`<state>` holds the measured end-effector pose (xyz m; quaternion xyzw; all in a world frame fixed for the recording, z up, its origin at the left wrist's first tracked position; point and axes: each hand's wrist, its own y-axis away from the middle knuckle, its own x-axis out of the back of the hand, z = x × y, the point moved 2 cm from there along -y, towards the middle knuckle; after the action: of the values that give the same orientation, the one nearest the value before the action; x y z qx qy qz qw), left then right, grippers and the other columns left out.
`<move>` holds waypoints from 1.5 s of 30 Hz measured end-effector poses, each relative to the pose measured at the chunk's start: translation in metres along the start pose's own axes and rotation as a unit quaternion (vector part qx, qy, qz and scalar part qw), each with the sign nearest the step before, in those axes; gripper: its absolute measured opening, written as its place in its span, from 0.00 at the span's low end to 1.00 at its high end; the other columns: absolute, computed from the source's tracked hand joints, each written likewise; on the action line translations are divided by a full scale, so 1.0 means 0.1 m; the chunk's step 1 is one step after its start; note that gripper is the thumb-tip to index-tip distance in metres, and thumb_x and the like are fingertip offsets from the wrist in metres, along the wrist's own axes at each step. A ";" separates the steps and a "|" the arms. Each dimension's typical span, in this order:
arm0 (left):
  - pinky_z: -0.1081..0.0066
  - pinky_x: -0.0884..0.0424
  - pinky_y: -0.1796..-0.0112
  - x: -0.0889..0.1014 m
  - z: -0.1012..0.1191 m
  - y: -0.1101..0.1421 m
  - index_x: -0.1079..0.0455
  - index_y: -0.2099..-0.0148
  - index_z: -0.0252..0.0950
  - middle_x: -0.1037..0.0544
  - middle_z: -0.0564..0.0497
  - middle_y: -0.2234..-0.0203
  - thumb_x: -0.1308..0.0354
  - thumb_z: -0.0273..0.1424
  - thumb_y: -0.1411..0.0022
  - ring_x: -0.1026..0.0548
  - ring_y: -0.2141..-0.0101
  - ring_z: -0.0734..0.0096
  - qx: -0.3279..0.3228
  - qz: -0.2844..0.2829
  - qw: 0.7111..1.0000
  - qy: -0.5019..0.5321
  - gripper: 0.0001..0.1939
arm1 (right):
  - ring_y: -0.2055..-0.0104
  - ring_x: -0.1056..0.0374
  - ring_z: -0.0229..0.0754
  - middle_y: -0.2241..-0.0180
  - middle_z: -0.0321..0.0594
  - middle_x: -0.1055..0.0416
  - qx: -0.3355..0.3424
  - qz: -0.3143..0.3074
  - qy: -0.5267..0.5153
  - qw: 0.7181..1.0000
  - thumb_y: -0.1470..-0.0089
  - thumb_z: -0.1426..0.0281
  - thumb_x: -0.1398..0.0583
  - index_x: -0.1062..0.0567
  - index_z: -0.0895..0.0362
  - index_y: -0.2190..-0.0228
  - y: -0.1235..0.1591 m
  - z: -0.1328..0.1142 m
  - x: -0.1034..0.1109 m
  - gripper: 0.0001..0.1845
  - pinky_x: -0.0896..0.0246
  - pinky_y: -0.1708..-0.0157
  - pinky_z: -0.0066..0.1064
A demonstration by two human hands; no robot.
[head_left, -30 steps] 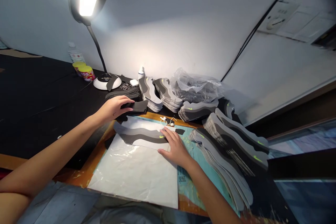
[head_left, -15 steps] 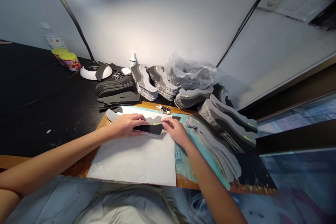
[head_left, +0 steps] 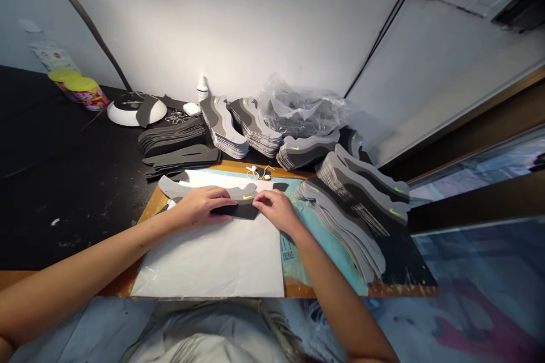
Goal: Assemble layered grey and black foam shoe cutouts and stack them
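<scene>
A grey-and-black shoe upper piece with a small yellow-green logo lies over a white sheet. My left hand is closed on its middle, fingers along the top and thumb at the lower black edge. At its right end, my right hand pinches the edge near the logo, the fingertips bunched together. The grey part of the piece stretches left past my left hand, which hides some of it. A small dark tab shows just behind my right hand.
Stacked grey-and-black upper pieces stand right, with more stacks behind. Dark strips lie back left near a lamp base. A plastic bag of pieces, a white bottle and earphones sit toward the wall.
The head view has shifted, so the scene sits further left in the picture. Both hands stay on the shoe upper piece; the pale edge beneath its black part no longer shows.
</scene>
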<state>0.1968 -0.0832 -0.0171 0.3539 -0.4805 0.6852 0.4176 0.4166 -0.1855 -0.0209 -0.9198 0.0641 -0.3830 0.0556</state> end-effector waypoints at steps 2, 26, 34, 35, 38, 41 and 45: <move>0.71 0.29 0.65 -0.01 0.00 0.00 0.25 0.48 0.37 0.23 0.45 0.62 0.44 0.39 0.33 0.24 0.64 0.66 0.001 0.002 1.000 -0.007 0.16 | 0.64 0.33 0.40 0.68 0.34 0.22 0.011 -0.005 0.005 1.000 0.44 0.72 0.37 0.20 0.52 0.68 0.00 0.00 0.00 0.04 0.42 0.60 0.31; 0.71 0.29 0.63 -0.02 0.00 -0.02 0.25 0.49 0.38 0.22 0.46 0.61 0.43 0.39 0.33 0.24 0.64 0.67 0.002 0.003 1.000 -0.014 0.16 | 0.66 0.34 0.38 0.70 0.34 0.28 0.030 -0.011 0.001 0.999 0.45 0.73 0.36 0.21 0.53 0.64 -0.02 0.02 0.03 0.05 0.42 0.62 0.30; 0.70 0.30 0.63 -0.06 -0.03 0.01 0.25 0.48 0.39 0.23 0.46 0.61 0.44 0.39 0.33 0.25 0.63 0.66 0.003 -0.008 1.000 -0.025 0.16 | 0.64 0.32 0.39 0.65 0.37 0.25 0.019 -0.019 -0.032 0.999 0.42 0.77 0.41 0.24 0.55 0.63 -0.03 0.05 0.05 0.07 0.40 0.61 0.28; 0.70 0.30 0.63 -0.06 -0.03 0.01 0.26 0.48 0.39 0.23 0.47 0.60 0.44 0.39 0.33 0.25 0.63 0.66 0.005 -0.011 1.000 -0.026 0.16 | 0.64 0.32 0.39 0.65 0.37 0.25 0.022 -0.019 -0.027 0.999 0.43 0.77 0.41 0.25 0.55 0.63 -0.03 0.06 0.04 0.07 0.40 0.61 0.28; 0.70 0.31 0.63 -0.06 -0.03 0.01 0.26 0.48 0.40 0.23 0.47 0.60 0.44 0.40 0.33 0.25 0.63 0.65 0.006 -0.015 1.000 -0.026 0.16 | 0.63 0.33 0.39 0.65 0.37 0.25 0.035 -0.018 -0.010 0.999 0.43 0.76 0.41 0.25 0.55 0.63 -0.03 0.08 0.03 0.07 0.41 0.61 0.29; 0.70 0.30 0.62 -0.05 -0.02 0.01 0.25 0.48 0.40 0.23 0.47 0.60 0.44 0.39 0.33 0.25 0.63 0.65 0.010 -0.014 1.000 -0.020 0.16 | 0.64 0.34 0.39 0.65 0.36 0.26 0.046 -0.018 0.013 0.999 0.42 0.77 0.41 0.25 0.54 0.63 -0.03 0.07 0.02 0.07 0.42 0.60 0.30; 0.70 0.30 0.62 -0.04 -0.02 0.01 0.25 0.48 0.40 0.23 0.47 0.60 0.44 0.39 0.33 0.25 0.63 0.65 0.014 -0.015 1.000 -0.017 0.15 | 0.64 0.34 0.40 0.67 0.36 0.27 0.055 -0.012 0.082 0.995 0.41 0.75 0.40 0.25 0.54 0.62 -0.01 0.03 0.05 0.06 0.44 0.58 0.32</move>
<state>0.1977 -0.0824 -0.0214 0.3780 -0.4727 0.6793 0.4150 0.4225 -0.1850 -0.0198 -0.8817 0.0361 -0.4606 0.0957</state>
